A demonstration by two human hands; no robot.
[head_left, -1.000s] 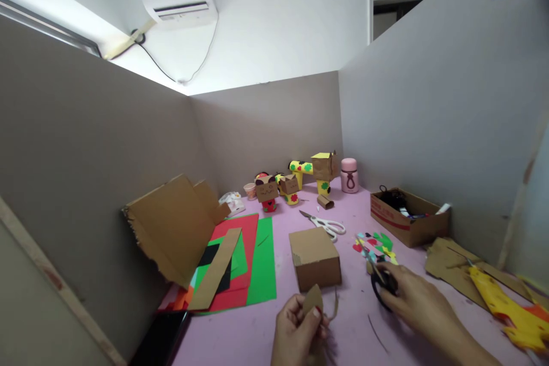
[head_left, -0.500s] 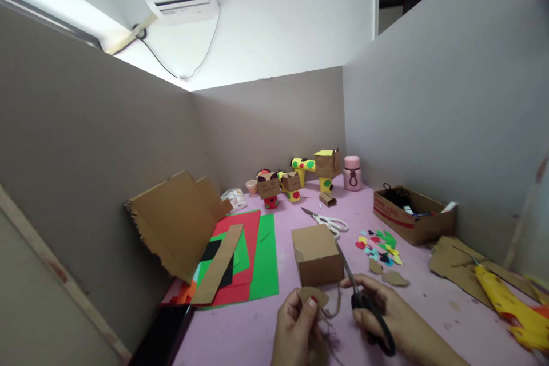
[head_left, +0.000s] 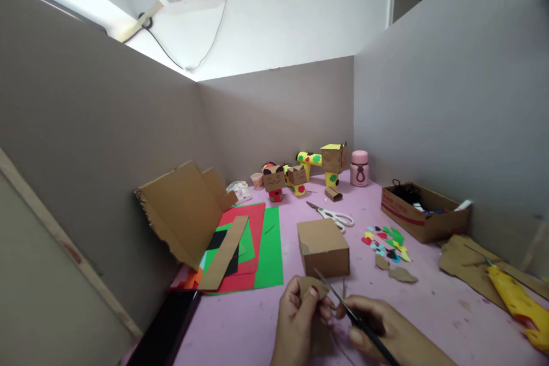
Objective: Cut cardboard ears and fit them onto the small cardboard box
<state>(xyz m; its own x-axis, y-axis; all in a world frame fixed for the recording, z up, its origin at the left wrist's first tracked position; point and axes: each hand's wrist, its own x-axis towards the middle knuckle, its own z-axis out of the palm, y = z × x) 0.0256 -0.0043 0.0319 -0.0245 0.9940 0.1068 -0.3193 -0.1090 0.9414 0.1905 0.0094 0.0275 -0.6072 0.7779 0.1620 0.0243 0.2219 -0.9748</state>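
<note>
Near the table's front, my left hand [head_left: 300, 317] pinches a small cut piece of cardboard [head_left: 315, 283] between thumb and fingers. My right hand [head_left: 381, 323] is closed around the handle of black-handled scissors [head_left: 352, 315]. Their blades point up and left, close beside the cardboard piece; whether they touch it I cannot tell. A thin curled cardboard strip [head_left: 343, 287] hangs between the hands. Just beyond stands a closed brown cardboard box [head_left: 323, 246]. Several small coloured paper cutouts [head_left: 386, 243] lie to the right, with two torn cardboard scraps [head_left: 402, 275] in front of them.
White-handled scissors [head_left: 334, 216] lie behind the box. Decorated cardboard animals [head_left: 274, 183] and a pink bottle [head_left: 359, 168] stand at the back. Coloured sheets [head_left: 269, 251] and a large cardboard piece [head_left: 180, 211] are left. An open supply box [head_left: 422, 220] and a yellow glue gun [head_left: 514, 303] are right.
The scissors have tilted further left, bringing their blades over to the cardboard piece in my left hand. My right hand has turned and come slightly nearer my left. The camera view has shifted slightly.
</note>
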